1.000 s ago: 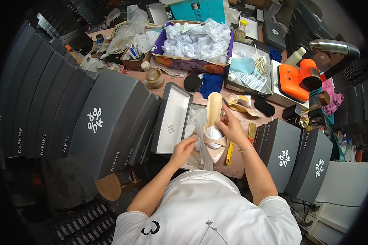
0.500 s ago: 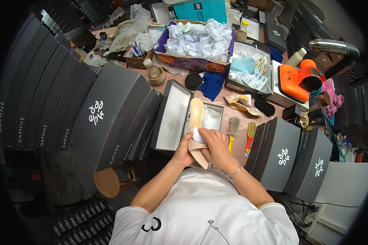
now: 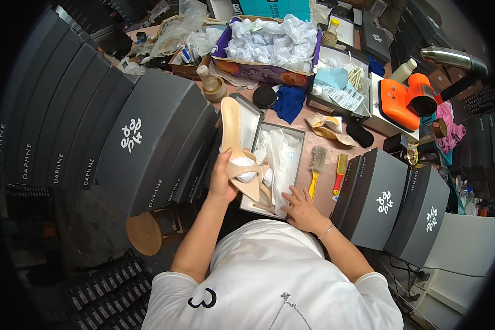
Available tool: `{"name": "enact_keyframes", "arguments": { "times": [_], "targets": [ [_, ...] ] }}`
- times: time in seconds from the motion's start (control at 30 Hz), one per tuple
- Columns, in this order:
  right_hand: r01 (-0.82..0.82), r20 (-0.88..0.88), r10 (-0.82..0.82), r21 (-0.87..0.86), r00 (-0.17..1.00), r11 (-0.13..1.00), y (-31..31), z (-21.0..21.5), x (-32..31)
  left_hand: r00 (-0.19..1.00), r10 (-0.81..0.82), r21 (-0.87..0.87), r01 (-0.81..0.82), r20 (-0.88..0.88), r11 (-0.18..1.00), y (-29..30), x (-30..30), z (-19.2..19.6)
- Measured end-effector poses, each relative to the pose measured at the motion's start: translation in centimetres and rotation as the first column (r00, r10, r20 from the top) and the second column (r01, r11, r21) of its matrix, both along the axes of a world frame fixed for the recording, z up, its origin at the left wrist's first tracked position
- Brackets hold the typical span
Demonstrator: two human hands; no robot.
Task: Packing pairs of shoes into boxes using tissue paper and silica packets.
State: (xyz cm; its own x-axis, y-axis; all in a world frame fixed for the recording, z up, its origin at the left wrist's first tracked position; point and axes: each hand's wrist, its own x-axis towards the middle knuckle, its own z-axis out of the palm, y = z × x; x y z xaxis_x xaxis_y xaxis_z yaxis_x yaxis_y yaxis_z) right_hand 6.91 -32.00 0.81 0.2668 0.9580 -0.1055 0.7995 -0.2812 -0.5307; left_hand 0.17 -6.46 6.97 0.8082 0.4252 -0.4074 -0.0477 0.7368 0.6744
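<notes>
My left hand (image 3: 222, 179) is closed round a beige slide sandal (image 3: 232, 124), lifted with its pointed toe toward me. White paper (image 3: 244, 161) fills the space under its strap. Just beyond lies an open grey shoe box (image 3: 300, 151) lined with white tissue paper (image 3: 278, 148). A second beige sandal (image 3: 265, 193) shows inside, partly covered by the first. My right hand (image 3: 302, 212), fingers spread and holding nothing, rests at the near right edge of the box. The raised lid (image 3: 249, 118) is partly behind the held sandal.
Dark shoe boxes stand stacked at left (image 3: 148, 132) and right (image 3: 371, 201). Two brushes (image 3: 317, 165) (image 3: 340, 173) lie right of the open box. Farther back are a blue cloth (image 3: 289, 103), a purple carton (image 3: 269, 73) of crumpled paper and an orange device (image 3: 396, 102).
Earlier both hands held the sandal over the box. My left hand has carried it left; my right hand has let go and moved down to the box edge. The box's inside shows more.
</notes>
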Motion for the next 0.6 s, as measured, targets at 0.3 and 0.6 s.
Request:
{"name": "enact_keyframes", "arguments": {
  "times": [0.3, 0.6],
  "targets": [
    [0.132, -0.349, -0.002, 0.351, 0.937, 0.927, 1.2, 4.6, 3.2, 0.992, 0.041, -0.022, -0.039, 0.117, 0.999, 1.4, -3.3, 2.8],
    [0.360, -0.629, -0.098, 0.305, 0.772, 0.882, 2.5, 7.5, 11.4, 0.976, 0.018, -0.106, 0.005, 0.218, 0.994, 1.5, -4.2, 4.1]
  ]
}}
